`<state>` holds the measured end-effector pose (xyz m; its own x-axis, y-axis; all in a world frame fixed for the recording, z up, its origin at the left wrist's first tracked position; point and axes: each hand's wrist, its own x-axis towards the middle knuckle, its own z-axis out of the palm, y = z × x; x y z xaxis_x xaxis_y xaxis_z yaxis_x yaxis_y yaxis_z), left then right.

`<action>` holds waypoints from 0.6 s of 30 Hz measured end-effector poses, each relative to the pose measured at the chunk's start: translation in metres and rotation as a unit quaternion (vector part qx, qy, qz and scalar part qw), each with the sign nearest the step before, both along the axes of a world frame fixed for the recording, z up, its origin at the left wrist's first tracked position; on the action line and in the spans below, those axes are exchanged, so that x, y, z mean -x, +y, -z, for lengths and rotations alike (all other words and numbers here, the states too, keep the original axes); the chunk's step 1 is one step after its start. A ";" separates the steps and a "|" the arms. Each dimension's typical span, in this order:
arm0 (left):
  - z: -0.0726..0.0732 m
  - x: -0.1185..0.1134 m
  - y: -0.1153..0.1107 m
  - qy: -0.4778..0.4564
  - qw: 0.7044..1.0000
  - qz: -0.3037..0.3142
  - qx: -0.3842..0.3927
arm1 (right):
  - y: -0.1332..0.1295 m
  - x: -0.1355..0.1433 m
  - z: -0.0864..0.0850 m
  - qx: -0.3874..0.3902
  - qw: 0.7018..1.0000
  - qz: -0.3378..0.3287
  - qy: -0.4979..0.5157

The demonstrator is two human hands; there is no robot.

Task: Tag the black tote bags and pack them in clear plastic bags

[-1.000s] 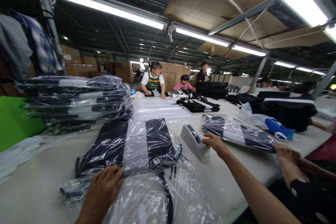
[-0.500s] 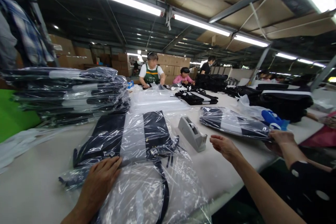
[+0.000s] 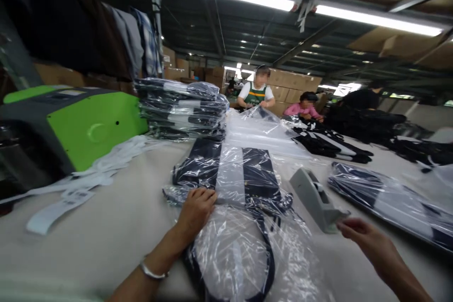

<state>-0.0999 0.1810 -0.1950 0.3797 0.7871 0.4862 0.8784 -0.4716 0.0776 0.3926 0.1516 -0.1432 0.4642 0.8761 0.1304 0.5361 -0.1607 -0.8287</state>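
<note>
A dark bag with a pale band (image 3: pixel 230 174), wrapped in clear plastic, lies flat before me, its strap looping toward the front edge. My left hand (image 3: pixel 198 207) rests on the lower left part of the wrapped bag, fingers bent and close together on the plastic. To the right stands a grey tape dispenser (image 3: pixel 314 200). My right hand (image 3: pixel 361 233) is at the dispenser's front end, thumb and fingers pinched together; whatever lies between the fingertips is too small and blurred to make out.
Wrapped bags (image 3: pixel 182 111) are stacked behind at the left, near a green machine (image 3: pixel 95 125) and a white label strip (image 3: pixel 67 203). Clear plastic sheets (image 3: pixel 262 134) lie behind. Another wrapped bag (image 3: pixel 392 203) is at the right. People work across the table.
The view has swung left, bringing the green machine into sight. My right hand has come up to the dispenser's front end. The hands at the far right have left the view.
</note>
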 end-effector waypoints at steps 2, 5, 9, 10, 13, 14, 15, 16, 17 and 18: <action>-0.002 -0.001 -0.001 -0.007 1.000 -0.004 0.014 | 0.009 0.065 -0.015 0.019 0.994 -0.102 0.044; -0.002 -0.001 -0.003 -0.011 1.000 0.002 0.024 | 0.025 0.181 -0.035 0.022 0.965 -0.249 0.075; -0.002 -0.001 -0.002 -0.019 0.999 0.008 0.024 | 0.056 0.285 -0.033 0.052 0.926 -0.367 0.069; -0.002 -0.001 -0.002 -0.021 0.999 0.008 0.025 | 0.065 0.297 -0.028 0.064 0.922 -0.380 0.045; -0.001 -0.001 0.000 -0.024 0.999 0.010 0.028 | 0.089 0.310 -0.013 0.103 0.918 -0.379 -0.062; 0.000 -0.001 0.001 -0.026 0.999 0.011 0.028 | 0.096 0.311 -0.009 0.111 0.917 -0.372 -0.094; 0.001 -0.001 0.001 -0.029 0.999 0.011 0.027 | 0.101 0.310 -0.006 0.116 0.917 -0.363 -0.120; 0.002 -0.001 0.002 -0.034 0.999 0.011 0.027 | 0.105 0.309 -0.003 0.121 0.916 -0.356 -0.139; 0.003 -0.001 0.002 -0.039 0.999 0.011 0.027 | 0.108 0.308 -0.001 0.126 0.916 -0.351 -0.151; 0.003 0.000 0.003 -0.044 0.999 0.011 0.029 | 0.111 0.307 0.001 0.133 0.914 -0.348 -0.161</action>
